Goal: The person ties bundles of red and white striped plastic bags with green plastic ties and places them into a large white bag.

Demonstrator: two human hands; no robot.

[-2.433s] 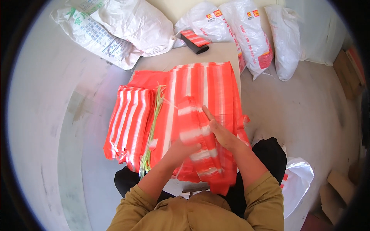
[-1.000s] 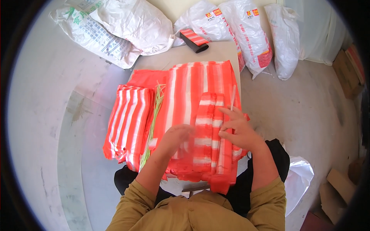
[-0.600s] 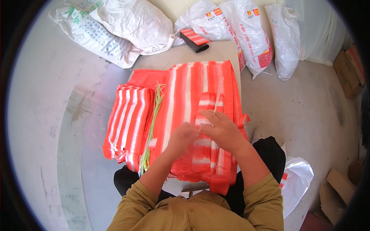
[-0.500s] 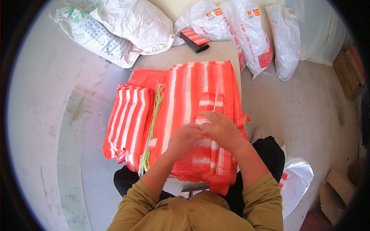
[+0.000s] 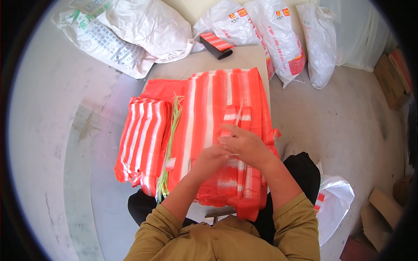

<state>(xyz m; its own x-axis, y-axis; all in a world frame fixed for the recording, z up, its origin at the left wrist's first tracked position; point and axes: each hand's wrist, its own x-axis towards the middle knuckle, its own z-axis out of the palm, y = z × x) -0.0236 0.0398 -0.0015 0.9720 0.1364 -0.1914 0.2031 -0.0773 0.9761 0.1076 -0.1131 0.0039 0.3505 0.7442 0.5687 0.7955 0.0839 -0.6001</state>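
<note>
Red-and-white striped plastic bags lie in a wide flat stack before me. On the stack's right part rests a narrow folded bundle of the same striped plastic. Over this bundle my two hands meet, fingertips together. My right hand is closed with a thin pale strip rising from its fingers. My left hand is closed beside it, its fingers slightly blurred; what it grips is hidden. A bunch of yellow-green strips lies left of the wide stack, next to a smaller striped stack.
A black roll with a striped piece on it sits at the board's far edge. Full white sacks and several clear-white bags stand beyond. An open white bag and cardboard boxes are at right.
My hands stay over the narrow bundle, the left fingers now slightly lower. The pale strip's upper end has dropped and leans left. The whole view has shifted slightly.
</note>
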